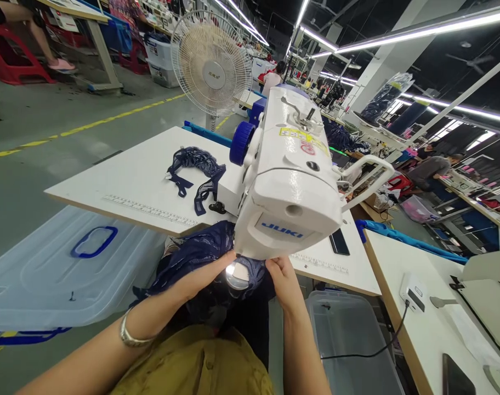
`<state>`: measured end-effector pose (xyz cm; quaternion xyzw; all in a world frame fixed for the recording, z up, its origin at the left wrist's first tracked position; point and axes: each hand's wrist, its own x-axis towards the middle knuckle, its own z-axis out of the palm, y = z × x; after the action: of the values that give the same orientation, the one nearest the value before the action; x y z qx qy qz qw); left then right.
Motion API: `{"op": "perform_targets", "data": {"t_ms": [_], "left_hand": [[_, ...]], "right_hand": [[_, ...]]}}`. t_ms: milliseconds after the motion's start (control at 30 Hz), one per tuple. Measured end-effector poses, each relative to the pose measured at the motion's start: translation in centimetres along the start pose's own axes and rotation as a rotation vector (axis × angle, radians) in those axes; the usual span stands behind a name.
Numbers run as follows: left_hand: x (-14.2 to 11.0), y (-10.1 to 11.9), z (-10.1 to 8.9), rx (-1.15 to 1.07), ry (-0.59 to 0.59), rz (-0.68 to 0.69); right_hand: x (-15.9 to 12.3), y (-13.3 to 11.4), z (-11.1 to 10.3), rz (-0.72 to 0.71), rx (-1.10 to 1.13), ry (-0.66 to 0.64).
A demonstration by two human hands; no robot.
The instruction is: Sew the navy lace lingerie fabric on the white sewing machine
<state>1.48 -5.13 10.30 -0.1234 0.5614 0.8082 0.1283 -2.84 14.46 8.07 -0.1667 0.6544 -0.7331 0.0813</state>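
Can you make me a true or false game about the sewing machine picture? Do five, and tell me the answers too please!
1. The left hand and the right hand both touch the dark blue cloth. True.
2. The wheel on the sewing machine is red. False: it is blue.
3. The bracelet is on the right arm. False: it is on the left arm.
4. A dark phone lies on the white sewing table. True.
5. The lid of the big plastic box has a yellow handle on top. False: that handle is blue.
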Motion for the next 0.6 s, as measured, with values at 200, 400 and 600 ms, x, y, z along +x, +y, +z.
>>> {"op": "perform_targets", "data": {"t_ms": [200, 400, 600], "left_hand": [[-0.5, 0.9, 0.9, 0.101, 0.029, 0.01], [-0.3, 0.9, 1.3, 0.171, 0.103, 0.019], [-0.1, -0.2, 0.4, 0.239, 0.138, 0.047]], "right_hand": [[0.0, 0.2, -0.1, -0.038, -0.047, 0.024], [-0.1, 0.3, 0.0, -0.034, -0.037, 0.041], [-0.3, 0.2, 0.0, -0.023, -0.046, 0.064]]}}
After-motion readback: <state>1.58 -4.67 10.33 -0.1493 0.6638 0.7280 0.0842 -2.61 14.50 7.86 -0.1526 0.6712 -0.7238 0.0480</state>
